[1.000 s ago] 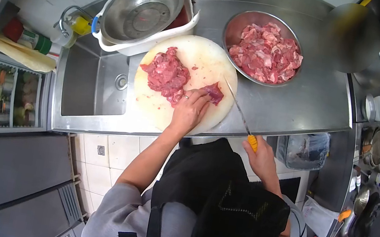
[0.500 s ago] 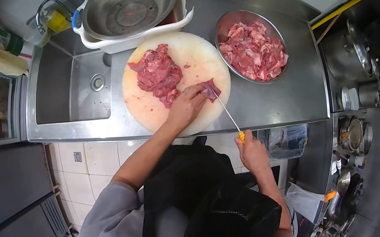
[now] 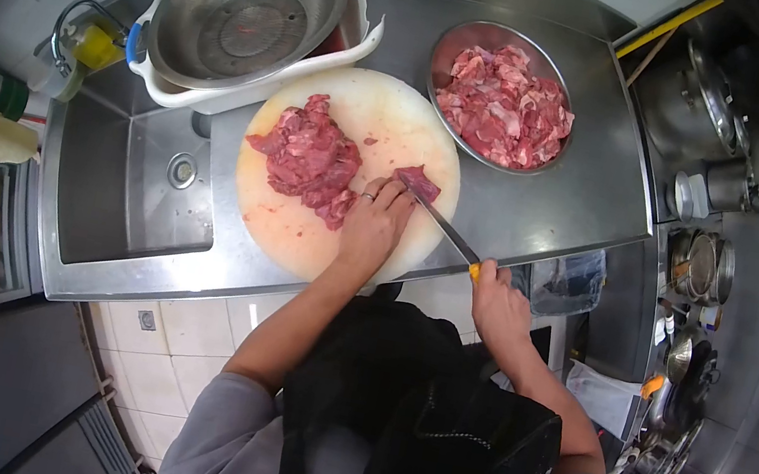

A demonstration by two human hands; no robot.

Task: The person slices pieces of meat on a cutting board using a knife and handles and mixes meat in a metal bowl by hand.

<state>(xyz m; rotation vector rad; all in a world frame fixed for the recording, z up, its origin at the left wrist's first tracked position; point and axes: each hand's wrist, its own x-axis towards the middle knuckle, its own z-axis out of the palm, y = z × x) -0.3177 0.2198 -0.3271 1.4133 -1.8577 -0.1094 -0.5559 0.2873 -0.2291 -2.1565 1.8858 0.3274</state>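
Observation:
A small piece of red meat [image 3: 424,182] lies on the right part of a round white cutting board [image 3: 291,247]. The fingertips of my left hand [image 3: 370,235] press on its left end, fingers bent and close together. My right hand [image 3: 500,311] is closed round the yellow handle of a knife [image 3: 453,236]. The blade slants up and left, its tip at the meat beside my left fingertips. A larger heap of raw meat [image 3: 303,151] sits on the board's left half, just left of my left hand.
Behind the board to the right stands a steel bowl [image 3: 449,44] of cut meat. A metal colander [image 3: 191,11] rests in a white tub [image 3: 232,94] at the back left. The sink [image 3: 112,226] is at the left, and the steel counter [image 3: 601,190] extends right.
The knife has turned so its blade shows broader, and its tip has shifted left towards my left fingertips. My right hand has moved slightly down. My left hand stays on the meat.

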